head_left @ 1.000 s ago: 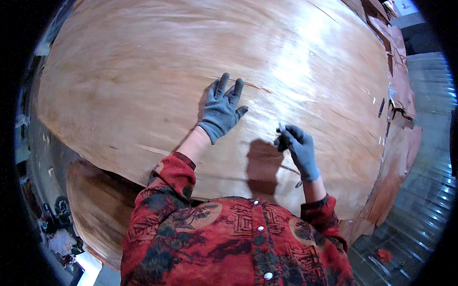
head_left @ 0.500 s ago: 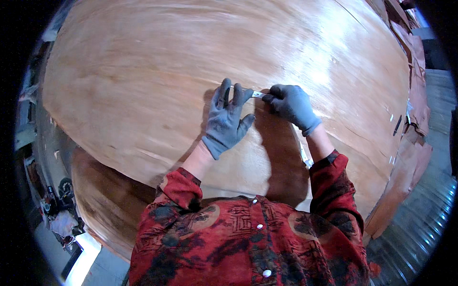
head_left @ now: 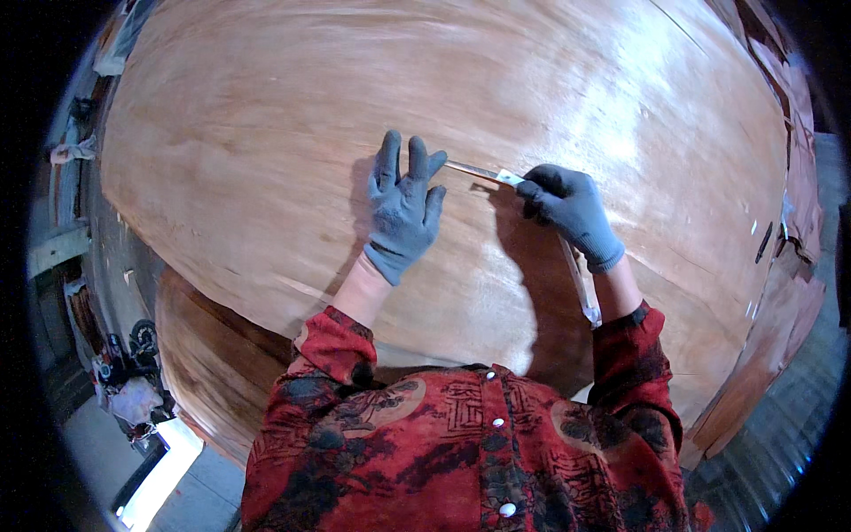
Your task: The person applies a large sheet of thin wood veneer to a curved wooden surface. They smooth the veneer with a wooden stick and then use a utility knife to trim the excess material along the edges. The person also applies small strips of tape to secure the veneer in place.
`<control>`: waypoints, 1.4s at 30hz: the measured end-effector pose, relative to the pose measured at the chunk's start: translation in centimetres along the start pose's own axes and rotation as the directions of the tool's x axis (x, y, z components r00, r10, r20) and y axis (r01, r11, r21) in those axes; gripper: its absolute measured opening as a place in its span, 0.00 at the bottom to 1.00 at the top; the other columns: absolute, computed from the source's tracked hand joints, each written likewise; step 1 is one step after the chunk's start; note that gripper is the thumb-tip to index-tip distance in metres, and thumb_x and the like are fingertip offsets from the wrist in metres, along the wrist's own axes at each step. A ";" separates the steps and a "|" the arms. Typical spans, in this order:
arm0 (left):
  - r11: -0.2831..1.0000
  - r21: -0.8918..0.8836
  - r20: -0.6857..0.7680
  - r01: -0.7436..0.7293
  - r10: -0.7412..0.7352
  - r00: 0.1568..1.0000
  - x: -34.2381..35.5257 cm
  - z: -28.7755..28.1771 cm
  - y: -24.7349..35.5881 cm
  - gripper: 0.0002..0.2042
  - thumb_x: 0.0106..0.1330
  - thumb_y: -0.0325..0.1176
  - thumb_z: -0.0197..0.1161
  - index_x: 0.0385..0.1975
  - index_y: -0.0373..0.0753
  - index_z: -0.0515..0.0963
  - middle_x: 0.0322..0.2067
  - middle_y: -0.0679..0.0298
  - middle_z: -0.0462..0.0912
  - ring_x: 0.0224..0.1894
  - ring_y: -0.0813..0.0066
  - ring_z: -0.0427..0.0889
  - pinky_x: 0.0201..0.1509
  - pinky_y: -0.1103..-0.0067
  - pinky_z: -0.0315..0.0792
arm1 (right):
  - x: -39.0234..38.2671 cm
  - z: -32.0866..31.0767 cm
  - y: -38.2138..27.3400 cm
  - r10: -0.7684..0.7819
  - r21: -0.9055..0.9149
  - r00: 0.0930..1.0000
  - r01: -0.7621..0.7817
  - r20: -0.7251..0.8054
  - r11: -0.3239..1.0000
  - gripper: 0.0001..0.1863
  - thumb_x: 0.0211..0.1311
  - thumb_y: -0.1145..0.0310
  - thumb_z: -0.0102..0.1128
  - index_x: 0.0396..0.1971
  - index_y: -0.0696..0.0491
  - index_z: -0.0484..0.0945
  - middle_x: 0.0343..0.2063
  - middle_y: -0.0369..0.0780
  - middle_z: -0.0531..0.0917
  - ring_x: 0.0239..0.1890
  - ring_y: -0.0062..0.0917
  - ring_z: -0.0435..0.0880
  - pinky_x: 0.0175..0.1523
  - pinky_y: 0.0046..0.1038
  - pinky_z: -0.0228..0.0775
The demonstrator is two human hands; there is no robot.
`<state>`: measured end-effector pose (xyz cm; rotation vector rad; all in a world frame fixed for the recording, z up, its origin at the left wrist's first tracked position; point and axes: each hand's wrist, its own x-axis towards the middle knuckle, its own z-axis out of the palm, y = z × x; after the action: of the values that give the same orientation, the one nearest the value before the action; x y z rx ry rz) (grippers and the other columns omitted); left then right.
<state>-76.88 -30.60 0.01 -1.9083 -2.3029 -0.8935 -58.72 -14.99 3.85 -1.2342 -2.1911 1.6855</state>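
A wide sheet of thin brown wood veneer point(head_left: 266, 195) lies under both hands. A narrow pale strip, apparently tape point(head_left: 472, 168), stretches between my hands just over the veneer. My left hand point(head_left: 401, 208), in a grey work glove, has its fingers spread, with a fingertip at the strip's left end; whether it touches is hard to see. My gloved right hand point(head_left: 572, 208) pinches the strip with thumb and fingers. From beneath that hand a further length of it hangs toward my right sleeve, partly hidden by my wrist.
A dark slim object point(head_left: 763, 243) rests near the sheet's right edge. Torn veneer pieces point(head_left: 789, 293) line the right side, above corrugated sheeting point(head_left: 762, 461). At lower left, another curved veneer sheet point(head_left: 208, 355) sits beneath, with cluttered gear point(head_left: 133, 390) beyond it.
My hands have drawn apart, the left shifting left and the right shifting right, so more of the strip shows between them. The whole view has also shifted slightly.
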 end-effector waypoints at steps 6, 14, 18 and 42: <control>0.999 -0.044 -0.118 0.020 -0.025 0.993 0.3 1.0 -0.4 0.37 0.55 0.27 0.60 0.64 0.33 0.49 0.58 0.52 0.65 0.68 0.55 0.46 0.65 0.65 0.46 | -0.6 0.9 0.7 -0.292 -0.263 0.922 0.225 -0.253 0.938 0.12 0.50 0.67 0.61 0.36 0.49 0.77 0.25 0.42 0.80 0.28 0.35 0.80 0.33 0.30 0.72; 0.990 -0.128 -0.129 0.057 -0.074 0.989 1.3 0.9 -0.3 0.37 0.51 0.26 0.64 0.63 0.37 0.55 0.61 0.48 0.58 0.67 0.56 0.49 0.63 0.66 0.48 | -0.1 2.4 0.7 -0.460 -0.597 0.873 0.283 -0.164 0.751 0.16 0.47 0.65 0.61 0.39 0.45 0.73 0.32 0.41 0.79 0.30 0.37 0.80 0.33 0.35 0.72; 0.996 -0.084 -0.053 0.032 -0.036 0.998 2.2 0.7 -0.5 0.37 0.50 0.26 0.64 0.63 0.39 0.56 0.63 0.47 0.54 0.66 0.54 0.50 0.62 0.64 0.48 | 0.0 2.6 1.0 -0.481 -0.600 0.854 0.283 -0.196 0.748 0.16 0.47 0.65 0.62 0.39 0.46 0.73 0.30 0.40 0.79 0.28 0.37 0.80 0.31 0.34 0.72; 0.968 -0.250 0.066 -0.020 0.038 0.997 5.0 -0.9 -0.3 0.39 0.50 0.25 0.62 0.64 0.34 0.51 0.52 0.44 0.68 0.53 0.58 0.66 0.57 0.65 0.57 | -0.6 2.7 -0.6 -0.613 -0.628 0.762 0.376 -0.209 0.681 0.13 0.49 0.72 0.61 0.37 0.47 0.76 0.24 0.39 0.79 0.23 0.32 0.79 0.26 0.30 0.70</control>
<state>-78.67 -26.55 2.45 -2.0928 -2.2886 -1.1817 -60.14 -17.44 3.57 -0.8073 -2.4854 0.5179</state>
